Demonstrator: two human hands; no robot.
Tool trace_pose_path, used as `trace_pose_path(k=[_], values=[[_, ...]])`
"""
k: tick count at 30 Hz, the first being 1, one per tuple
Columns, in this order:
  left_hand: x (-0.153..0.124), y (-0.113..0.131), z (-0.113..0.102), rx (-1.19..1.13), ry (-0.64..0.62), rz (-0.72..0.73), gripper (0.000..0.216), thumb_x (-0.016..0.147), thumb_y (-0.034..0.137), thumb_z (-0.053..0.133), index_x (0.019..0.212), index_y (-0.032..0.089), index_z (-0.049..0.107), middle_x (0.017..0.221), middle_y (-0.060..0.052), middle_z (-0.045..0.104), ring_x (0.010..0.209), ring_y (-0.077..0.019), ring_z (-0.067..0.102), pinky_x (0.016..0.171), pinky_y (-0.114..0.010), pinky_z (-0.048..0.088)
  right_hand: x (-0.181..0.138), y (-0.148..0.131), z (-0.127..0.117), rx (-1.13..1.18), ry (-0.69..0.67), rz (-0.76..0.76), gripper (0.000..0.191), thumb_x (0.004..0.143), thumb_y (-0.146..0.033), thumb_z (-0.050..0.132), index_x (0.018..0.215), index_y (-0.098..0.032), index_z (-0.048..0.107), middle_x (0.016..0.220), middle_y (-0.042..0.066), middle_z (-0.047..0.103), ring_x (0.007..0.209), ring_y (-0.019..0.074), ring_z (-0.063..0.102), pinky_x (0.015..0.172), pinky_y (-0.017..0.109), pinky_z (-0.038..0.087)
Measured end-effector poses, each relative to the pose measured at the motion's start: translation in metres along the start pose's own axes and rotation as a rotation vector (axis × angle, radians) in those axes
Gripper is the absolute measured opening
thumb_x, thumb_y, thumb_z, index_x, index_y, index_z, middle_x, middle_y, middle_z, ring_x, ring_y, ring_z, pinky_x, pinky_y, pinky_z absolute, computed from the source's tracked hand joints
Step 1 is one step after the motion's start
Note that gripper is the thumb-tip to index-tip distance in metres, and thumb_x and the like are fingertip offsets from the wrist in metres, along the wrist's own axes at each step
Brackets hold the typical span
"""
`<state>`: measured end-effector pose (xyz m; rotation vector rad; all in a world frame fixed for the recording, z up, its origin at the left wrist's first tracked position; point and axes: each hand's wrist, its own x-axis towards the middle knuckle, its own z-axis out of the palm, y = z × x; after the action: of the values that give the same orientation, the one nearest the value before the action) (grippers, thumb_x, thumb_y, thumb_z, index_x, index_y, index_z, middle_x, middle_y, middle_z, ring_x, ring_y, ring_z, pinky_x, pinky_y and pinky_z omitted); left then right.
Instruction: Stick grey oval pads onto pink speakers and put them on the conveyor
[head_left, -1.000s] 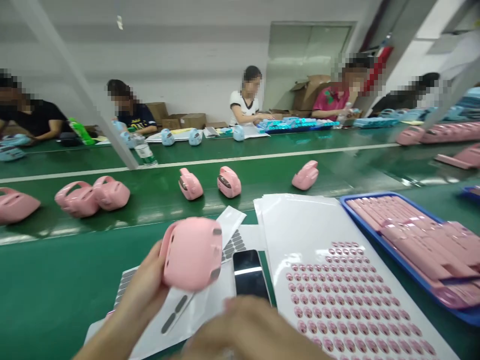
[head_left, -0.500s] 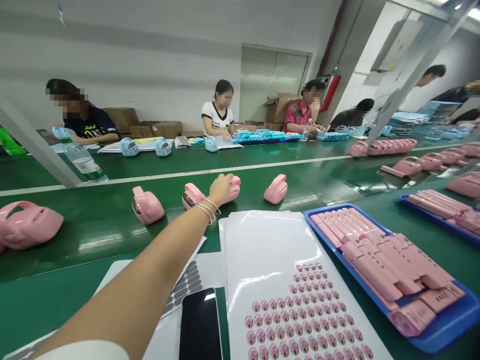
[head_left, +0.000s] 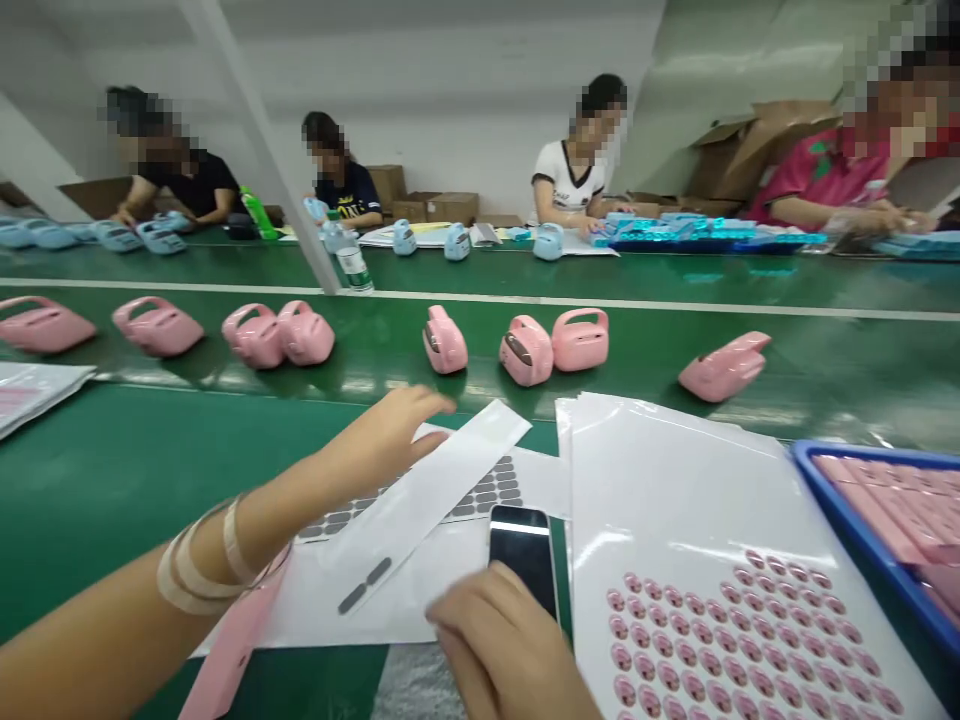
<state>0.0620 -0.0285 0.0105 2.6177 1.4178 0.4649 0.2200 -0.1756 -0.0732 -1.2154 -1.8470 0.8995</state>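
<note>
My left hand [head_left: 394, 435], with bangles on its wrist, is open above a white paper strip [head_left: 450, 480] that bears two grey oval stickers. Thumb and fingers stand apart with nothing between them. Under the strip lies a sheet of grey oval stickers [head_left: 491, 487]. Curled and slightly blurred, my right hand [head_left: 514, 645] hovers at the lower edge of a dark phone [head_left: 521, 545]; what its fingers hold, if anything, is hidden. Below my left forearm lies a long pink plastic part [head_left: 236, 645]. Beyond my hands, pink handled housings [head_left: 581, 342] stand in a row.
On the right lie a sheet of round pink stickers [head_left: 675, 470] and a blue tray [head_left: 817, 490] of pink parts. Across the green bench, several people sit near blue housings [head_left: 457, 242]. A water bottle [head_left: 352, 262] stands beside a slanted post [head_left: 274, 150].
My left hand has let go of a pink housing in the row and drawn back to the paper strip. My right hand has come into view. The view has turned left.
</note>
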Motion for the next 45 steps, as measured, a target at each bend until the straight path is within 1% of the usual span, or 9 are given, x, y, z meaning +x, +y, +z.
trace_pose_path(k=[3,5,9,19,25,29,34,39,45], values=[[-0.108,-0.027,0.015,0.104,-0.190,-0.180,0.025,0.087,0.020,0.047,0.096,0.022,0.070,0.103,-0.006,0.070,0.097,-0.0250,0.063,0.081,-0.040,0.052,0.035,0.005,0.047,-0.230,-0.145,-0.016,0.027,0.077,0.001,0.053,0.086,-0.019,0.069,0.084,0.007,0.066,0.082,0.0218,0.062,0.066,0.030,0.051],[-0.161,-0.037,0.039,0.166,-0.213,-0.135,0.042,0.084,0.008,0.040,0.116,0.023,0.062,0.126,-0.007,0.061,0.118,-0.0273,0.054,0.093,-0.046,0.048,0.045,0.009,0.073,-0.351,-0.155,0.044,0.029,0.074,0.006,0.052,0.084,-0.013,0.071,0.085,0.013,0.065,0.082,0.0271,0.062,0.065,0.034,0.051],[-0.208,-0.035,0.081,0.183,-0.274,-0.099,0.058,0.083,0.003,0.036,0.136,0.025,0.042,0.141,-0.003,0.043,0.129,-0.0284,0.040,0.101,-0.059,0.037,0.043,0.010,0.096,-0.427,-0.142,0.100,0.029,0.077,0.008,0.048,0.077,-0.011,0.070,0.083,0.015,0.064,0.083,0.0301,0.060,0.072,0.041,0.049],[-0.198,-0.028,0.080,0.029,-0.268,-0.200,0.051,0.082,0.002,0.044,0.129,0.019,0.051,0.138,-0.009,0.046,0.128,-0.0287,0.041,0.100,-0.058,0.039,0.045,-0.003,0.089,-0.273,-0.061,0.219,0.021,0.073,0.000,0.053,0.069,-0.019,0.060,0.076,0.006,0.062,0.076,0.0252,0.057,0.069,0.038,0.048],[-0.199,-0.027,0.077,-0.082,-0.265,-0.251,0.059,0.078,0.006,0.057,0.134,0.017,0.043,0.139,-0.011,0.046,0.129,-0.0280,0.041,0.103,-0.057,0.036,0.032,-0.009,0.075,-0.092,0.048,0.262,0.015,0.085,-0.025,0.052,0.092,-0.021,0.065,0.085,0.006,0.065,0.079,0.0230,0.061,0.071,0.036,0.050],[-0.200,-0.025,0.078,-0.104,-0.223,-0.301,0.074,0.074,0.004,0.060,0.140,0.012,0.027,0.137,-0.016,0.049,0.129,-0.0269,0.041,0.106,-0.059,0.030,0.030,-0.007,0.093,-0.062,0.099,0.260,0.018,0.083,-0.026,0.051,0.087,-0.022,0.068,0.102,0.011,0.061,0.093,0.0267,0.058,0.076,0.039,0.049],[-0.202,-0.021,0.080,-0.093,-0.233,-0.332,0.073,0.077,0.004,0.055,0.141,0.013,0.020,0.141,-0.016,0.044,0.131,-0.0247,0.040,0.109,-0.060,0.024,0.028,-0.003,0.120,-0.048,0.079,0.256,0.037,0.079,-0.019,0.048,0.116,-0.018,0.051,0.083,0.007,0.062,0.079,0.0248,0.059,0.075,0.042,0.049],[-0.204,-0.018,0.079,-0.066,-0.225,-0.330,0.076,0.077,0.003,0.055,0.142,0.010,0.015,0.140,-0.018,0.044,0.132,-0.0248,0.038,0.109,-0.061,0.022,0.034,-0.002,0.120,0.006,-0.005,0.292,0.035,0.074,-0.012,0.050,0.108,-0.018,0.044,0.074,0.001,0.061,0.070,0.0214,0.059,0.067,0.036,0.047],[-0.199,-0.020,0.061,-0.073,-0.293,-0.340,0.075,0.071,0.016,0.071,0.137,0.009,0.034,0.134,-0.023,0.048,0.127,-0.0307,0.044,0.108,-0.064,0.019,0.035,-0.018,0.096,0.144,-0.159,0.260,0.026,0.077,-0.014,0.050,0.100,-0.022,0.041,0.073,-0.002,0.062,0.061,0.0164,0.053,0.059,0.030,0.043]])
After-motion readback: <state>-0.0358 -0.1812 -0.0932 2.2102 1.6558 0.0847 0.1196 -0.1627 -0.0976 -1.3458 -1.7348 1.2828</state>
